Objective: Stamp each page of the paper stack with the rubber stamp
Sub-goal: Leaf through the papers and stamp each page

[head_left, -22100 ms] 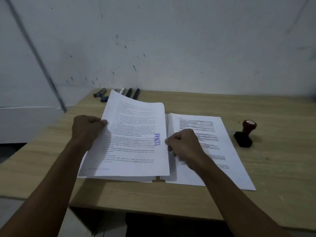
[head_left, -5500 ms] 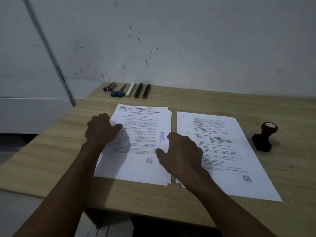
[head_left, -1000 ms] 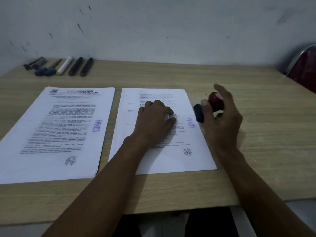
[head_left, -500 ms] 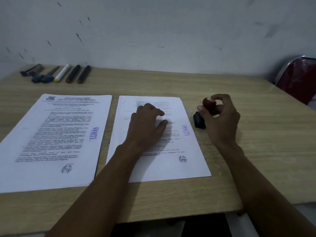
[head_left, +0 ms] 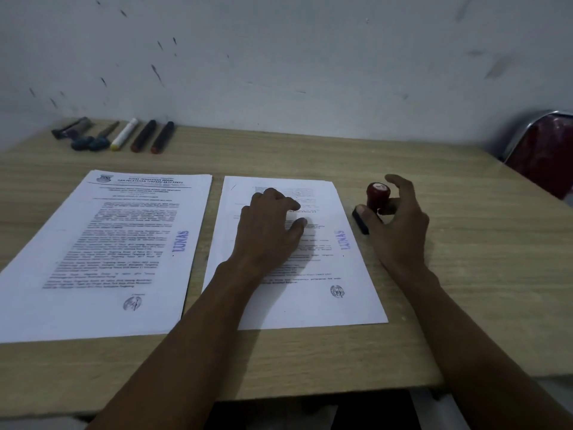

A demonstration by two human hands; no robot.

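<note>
Two piles of printed pages lie side by side on the wooden table (head_left: 483,274). The left pile (head_left: 102,308) carries a blue LUNAS mark (head_left: 180,245) on its top sheet. The right page (head_left: 310,308) also shows a blue LUNAS mark (head_left: 343,240) near its right edge. My left hand (head_left: 266,231) presses down on the middle of the right page. The rubber stamp (head_left: 376,193), with a red knob and a black base, stands upright on the table just right of that page. My right hand (head_left: 400,231) holds it, thumb on the base, fingers behind the neck, index finger raised.
Several markers and small tools (head_left: 124,136) lie in a row at the table's far left, against the white wall. A red chair with a metal frame (head_left: 545,153) stands past the table's right edge. The table's front edge runs close below the pages.
Within the last second my right hand carried the stamp from the page's right edge to the table beside it and stood it upright. The left hand has stayed on the page.
</note>
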